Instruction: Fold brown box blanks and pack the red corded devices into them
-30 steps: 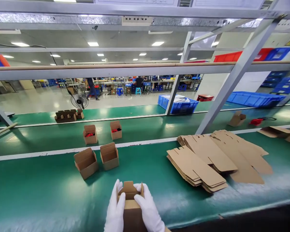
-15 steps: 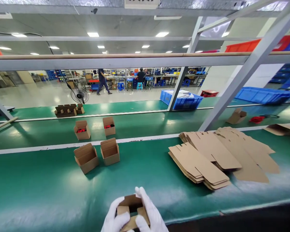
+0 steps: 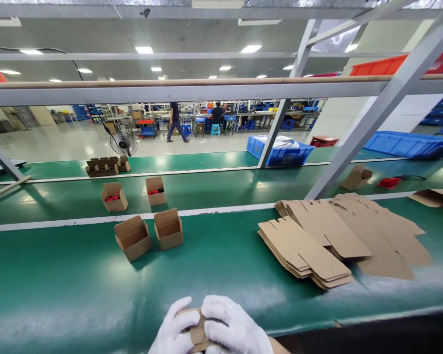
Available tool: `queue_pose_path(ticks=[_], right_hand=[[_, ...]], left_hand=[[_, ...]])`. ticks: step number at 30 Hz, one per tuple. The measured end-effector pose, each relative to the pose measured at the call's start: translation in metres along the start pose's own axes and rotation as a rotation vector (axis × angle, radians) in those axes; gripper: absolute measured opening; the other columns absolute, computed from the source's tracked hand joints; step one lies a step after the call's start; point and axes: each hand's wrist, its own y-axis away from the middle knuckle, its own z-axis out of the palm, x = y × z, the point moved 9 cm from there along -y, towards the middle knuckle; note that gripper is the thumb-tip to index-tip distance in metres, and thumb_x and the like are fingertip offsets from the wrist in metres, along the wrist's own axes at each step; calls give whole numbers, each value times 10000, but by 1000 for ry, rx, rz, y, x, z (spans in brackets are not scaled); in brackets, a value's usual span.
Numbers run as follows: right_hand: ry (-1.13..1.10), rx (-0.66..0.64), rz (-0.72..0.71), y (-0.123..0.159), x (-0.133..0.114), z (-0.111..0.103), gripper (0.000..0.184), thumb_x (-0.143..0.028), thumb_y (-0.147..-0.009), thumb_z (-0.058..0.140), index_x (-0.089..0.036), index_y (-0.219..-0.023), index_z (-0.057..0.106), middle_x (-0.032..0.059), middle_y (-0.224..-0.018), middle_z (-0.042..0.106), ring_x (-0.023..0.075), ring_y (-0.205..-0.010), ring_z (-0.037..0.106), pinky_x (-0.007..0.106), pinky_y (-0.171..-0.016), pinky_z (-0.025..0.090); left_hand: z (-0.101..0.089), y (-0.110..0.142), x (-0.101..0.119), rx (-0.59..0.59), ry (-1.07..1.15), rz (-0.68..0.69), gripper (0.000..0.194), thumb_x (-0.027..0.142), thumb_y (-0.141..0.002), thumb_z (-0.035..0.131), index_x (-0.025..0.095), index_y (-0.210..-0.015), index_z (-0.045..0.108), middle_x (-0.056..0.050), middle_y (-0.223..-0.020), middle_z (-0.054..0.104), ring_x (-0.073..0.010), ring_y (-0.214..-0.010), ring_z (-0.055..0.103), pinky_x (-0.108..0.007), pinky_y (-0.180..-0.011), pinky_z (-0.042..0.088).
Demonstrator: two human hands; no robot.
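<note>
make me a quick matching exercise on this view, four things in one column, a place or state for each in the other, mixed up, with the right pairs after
Things
1. left hand
2. flat cardboard pile
3. blue bin
4. pair of boxes with red contents

Places and states
A. on the far green strip, partly behind a slanted post
B. on the middle green strip, flaps open
C. white-gloved, on brown cardboard
D. on the near green strip, unfolded

Pairs: 1-C, 2-D, 3-A, 4-B
</note>
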Motion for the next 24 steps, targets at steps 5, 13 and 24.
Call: queue_pose_path(ticks=[5,13,24], right_hand=[[204,-46,-130,-8,-15,-4,220,-333,-1001,497,-239,-841,617,56,-822,622,210,-724,554,325,-650,469],[319,-262,-81,-7,-4,21,279,-398,-1023,476,-181,-931,626,82,-972,662,206,-787,583,328,-698,509],[-105,114,237,26,72,3,592,-479,-997,528,-268,-1524,358,155,-1462,531,292,-1302,564,452,-1086,485]], left_hand=[[12,-20,27,-367,-55,130,106,355,-817,756,285,-738,763,-80,-901,798,-255,-896,740,-566,-1116,432],[18,-21,69,-400,-418,490,292,302,-888,695,240,-1173,678,-118,-1042,728,-240,-937,688,-331,-847,580],[-17,-53,13,-191,-130,-11,615,491,-758,756,262,-1301,581,-132,-1332,624,-320,-1188,622,-455,-1041,506]])
